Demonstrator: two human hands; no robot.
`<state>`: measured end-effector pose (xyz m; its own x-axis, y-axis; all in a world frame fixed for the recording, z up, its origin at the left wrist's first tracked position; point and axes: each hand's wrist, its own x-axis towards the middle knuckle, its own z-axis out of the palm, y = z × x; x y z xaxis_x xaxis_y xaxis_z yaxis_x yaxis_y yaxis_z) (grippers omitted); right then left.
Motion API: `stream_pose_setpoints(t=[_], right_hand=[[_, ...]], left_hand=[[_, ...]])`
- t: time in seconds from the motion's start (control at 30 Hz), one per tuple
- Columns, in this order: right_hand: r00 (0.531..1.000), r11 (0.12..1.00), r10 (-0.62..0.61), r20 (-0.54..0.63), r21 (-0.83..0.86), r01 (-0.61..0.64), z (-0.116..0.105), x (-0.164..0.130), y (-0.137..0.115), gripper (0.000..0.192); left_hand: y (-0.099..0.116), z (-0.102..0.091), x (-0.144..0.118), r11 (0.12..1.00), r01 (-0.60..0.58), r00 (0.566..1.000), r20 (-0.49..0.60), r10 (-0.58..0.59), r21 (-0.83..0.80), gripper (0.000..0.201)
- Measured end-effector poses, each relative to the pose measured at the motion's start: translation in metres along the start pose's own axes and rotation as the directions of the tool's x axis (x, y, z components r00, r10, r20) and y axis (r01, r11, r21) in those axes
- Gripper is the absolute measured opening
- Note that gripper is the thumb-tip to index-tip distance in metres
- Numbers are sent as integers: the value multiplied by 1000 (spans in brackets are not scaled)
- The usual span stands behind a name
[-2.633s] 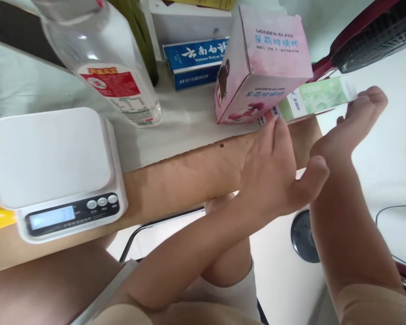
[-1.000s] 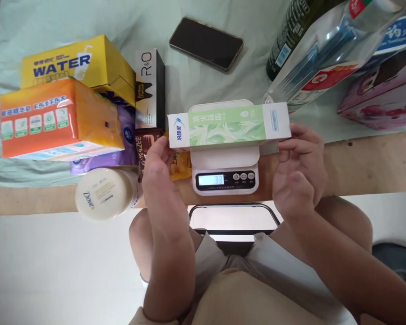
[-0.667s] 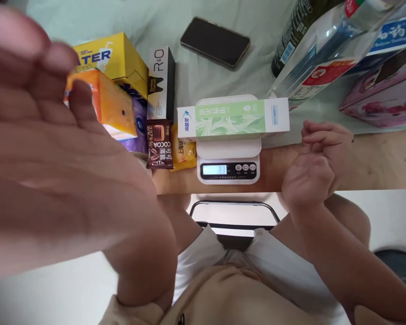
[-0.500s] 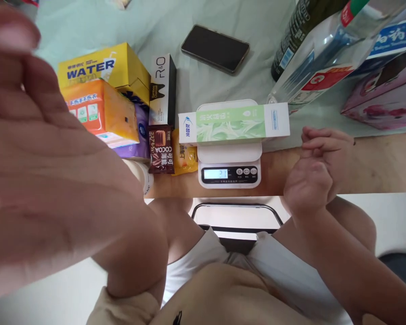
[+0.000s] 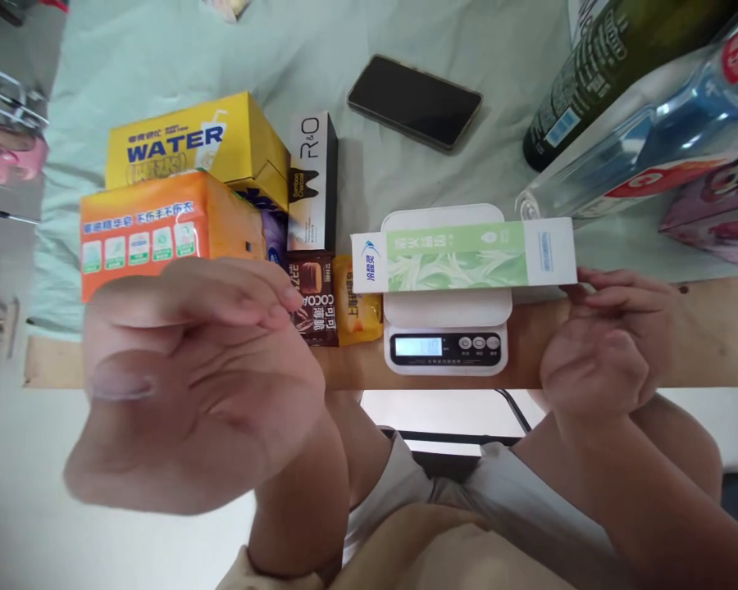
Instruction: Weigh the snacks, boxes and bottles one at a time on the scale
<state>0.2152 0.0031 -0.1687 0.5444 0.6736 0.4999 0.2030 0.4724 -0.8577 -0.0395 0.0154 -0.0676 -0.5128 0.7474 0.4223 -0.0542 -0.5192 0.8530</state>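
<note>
Weighing: green box (image 5: 464, 255) lies flat across scale (image 5: 446, 328), both ends overhanging the platform
Box spot: on scale at table front edge, long side facing the person, white end caps left and right
Left hand (image 5: 190, 377): raised close to camera, empty, fingers loosely curled toward thumb, clamped on nothing, well apart from box
Right hand (image 5: 603, 344): loose half-curl at table edge, empty, fingertips (image 5: 590, 283) just beside box's right end; touching or not, cannot tell
Hands: apart, one each side of scale
Display: lit, digits too blurred to read
Handling guess: thin carton, likely light and stiff along its length, walls may dent if squeezed hard; printed surface looks smooth, a bit slippery
Grip guess: best taken at the two overhanging ends, or pinched across the narrow middle from above; lift straight up so scale is not dragged
Risk guess: overhang means a nudge at one end could tip it off the platform
Left of scale: cocoa pack (image 5: 311, 299), yellow snack pack (image 5: 357, 311), tall white-black box (image 5: 313, 184), orange pack (image 5: 160, 233), yellow box (image 5: 190, 143)
Behind: phone (image 5: 415, 102) face down or screen off on green cloth (image 5: 178, 57)
Right rear: dark bottle (image 5: 608, 65), clear bottle (image 5: 645, 156), pink box (image 5: 713, 213) partly cut off
</note>
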Motion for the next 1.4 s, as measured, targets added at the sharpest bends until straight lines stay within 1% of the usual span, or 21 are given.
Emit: stream_pose_setpoints(t=[0.03,0.07,0.1,0.13,0.3,0.4,0.43,0.5,0.53,0.6,0.67,0.73,0.77,0.83,0.87,0.97,1.03,1.07,1.2,1.3,1.4], right_hand=[[1000,1000,16,3,-13,-16,0,0,0,27],[999,999,36,10,-25,-36,-1,1,0,27],[998,998,56,18,-35,-55,-2,1,-1,27],[997,997,69,23,-39,-68,-2,1,-2,26],[997,997,69,46,-22,-68,-3,3,-9,21],[996,997,68,53,-35,-67,-5,4,-11,19],[996,997,69,53,-42,-67,-6,4,-10,18],[996,996,75,51,-57,-73,-8,4,-9,17],[995,995,82,52,-65,-78,-9,4,-9,17],[994,992,95,59,-84,-90,-11,3,-8,17],[992,990,104,72,-101,-97,-13,2,-8,18],[991,989,105,87,-113,-95,-14,1,-9,19],[990,989,104,95,-118,-92,-14,1,-9,20],[989,989,98,107,-125,-85,-14,1,-10,20],[990,989,92,110,-126,-78,-14,1,-10,20],[991,991,69,116,-126,-54,-14,1,-10,21],[989,990,67,128,-130,-50,-14,1,-11,21],[988,989,70,135,-136,-51,-15,1,-11,21],[985,987,68,156,-157,-43,-16,-1,-11,21],[983,987,62,171,-154,-36,-17,-2,-11,21],[982,987,62,181,-154,-34,-18,-3,-11,21]], left_hand=[[-2,3,4,995,-102,994,36,102,-10,29],[-3,6,7,986,-167,982,95,166,-1,27],[-3,9,9,981,-192,970,159,186,21,26],[-3,13,10,983,-175,964,212,159,61,26],[2,16,5,936,-138,946,324,27,325,49],[1,13,10,919,-161,916,401,4,360,41],[0,12,12,923,-183,895,446,15,338,37],[-2,13,17,920,-212,832,555,-6,328,30],[-3,14,18,915,-233,778,628,-27,328,28],[-5,16,18,882,-253,773,631,-63,397,21],[-8,20,14,860,-319,747,664,-31,399,24],[-10,24,10,836,-391,680,733,-19,384,30],[-11,27,8,823,-409,657,753,-34,394,32],[-12,33,7,807,-387,621,773,-129,446,33],[-13,37,7,804,-340,619,760,-200,488,36],[-18,44,7,791,-100,641,647,-413,604,51],[-22,42,7,777,-13,644,600,-475,630,58],[-24,40,6,775,-25,644,603,-471,632,61],[-33,22,7,756,-176,624,666,-409,630,72],[-38,15,12,727,-213,618,667,-417,653,77],[-36,17,17,684,-272,571,686,-451,677,81]])
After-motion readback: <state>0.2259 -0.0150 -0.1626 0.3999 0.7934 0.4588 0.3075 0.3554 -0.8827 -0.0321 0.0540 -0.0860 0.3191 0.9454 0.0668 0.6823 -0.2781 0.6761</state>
